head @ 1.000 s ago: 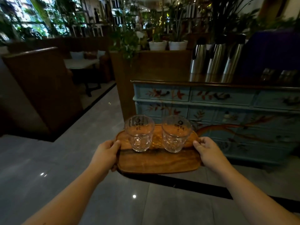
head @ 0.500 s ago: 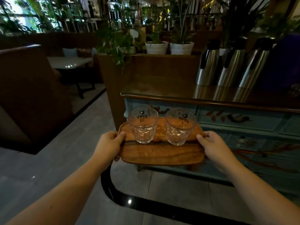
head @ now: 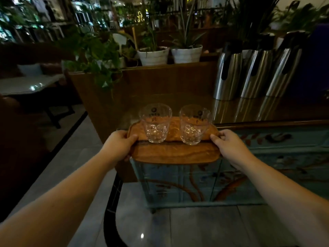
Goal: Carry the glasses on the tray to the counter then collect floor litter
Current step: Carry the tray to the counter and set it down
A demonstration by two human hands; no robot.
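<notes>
Nearest is the grey tiled floor [head: 178,227], with a curved black strip [head: 111,202] running across it under the arms. Two bare forearms reach forward from the near corners.

The left hand [head: 118,146] closes on the left end of the wooden tray [head: 176,154], thumb on top of the rim and fingers below. The right hand [head: 229,145] closes on the right end in the same way. Both grips are narrow and hold the tray, which looks level.

On the far half of the tray stand two clear glasses, upright and apart from each other: the left glass [head: 155,123] and the right glass [head: 195,123]. Each has a small printed mark near the top. They look empty.

Below and behind the tray is the painted blue cabinet [head: 267,175]; its top is the dark, shiny bench [head: 267,111]. The far edge of the tray is over the left near corner of the bench, while its near part is over the cabinet front. I cannot tell if the tray touches the bench.

Farther right on the bench stand three steel flasks [head: 256,72] in a row, well apart from the tray. The bench part just behind the glasses shows nothing on it.

Behind the bench rises a wooden partition [head: 160,82], with two white pots [head: 170,54] of plants on top and a hanging vine [head: 96,65] at its left corner. Far left is a white table [head: 26,84] between dark seats.
</notes>
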